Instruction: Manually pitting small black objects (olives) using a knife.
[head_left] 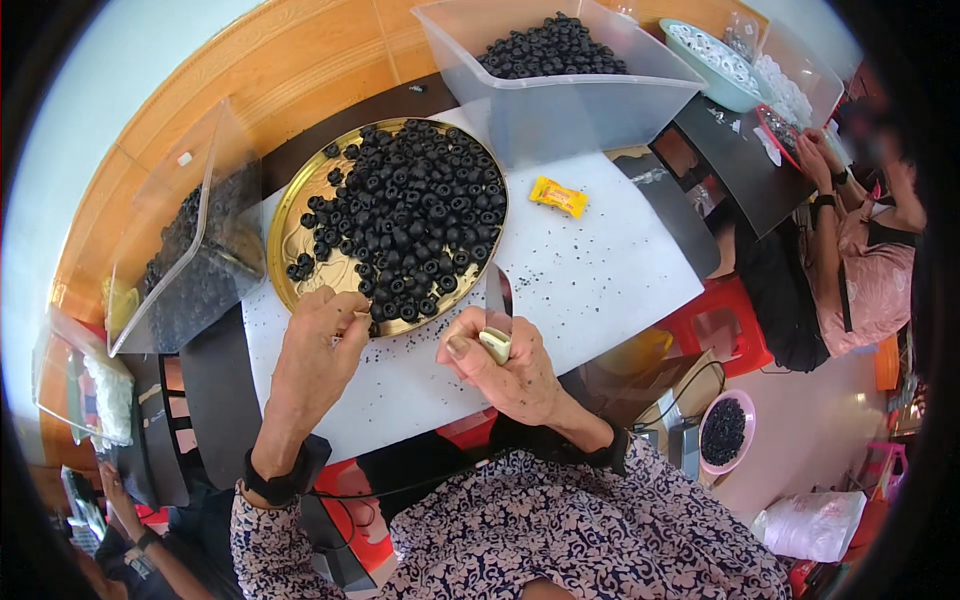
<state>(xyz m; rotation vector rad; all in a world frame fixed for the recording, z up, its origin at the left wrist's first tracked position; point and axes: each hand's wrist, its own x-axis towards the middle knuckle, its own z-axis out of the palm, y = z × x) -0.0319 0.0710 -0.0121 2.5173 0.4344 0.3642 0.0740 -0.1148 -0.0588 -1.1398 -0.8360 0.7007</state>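
Note:
A round golden tray (287, 222) holds a heap of small black ring-like pieces (420, 200), each with a hole. At its near rim, my left hand (318, 345) has thumb and fingers closed together; whatever they pinch is hidden. One black piece lies right beside those fingertips. To the right of the tray, my right hand (515, 375) grips a small knife (494, 344) by its pale handle, the blade pointing away from me. The two hands are apart, over a white sheet (590, 270) sprinkled with black crumbs.
A large clear bin (590, 115) of black pieces stands behind the tray; another clear bin (190, 250) stands left. A yellow wrapped packet (558, 197) lies on the sheet. Right are a light-blue basin (715, 70), a red stool (725, 325), a pink basin (748, 415) and a co-worker (860, 260).

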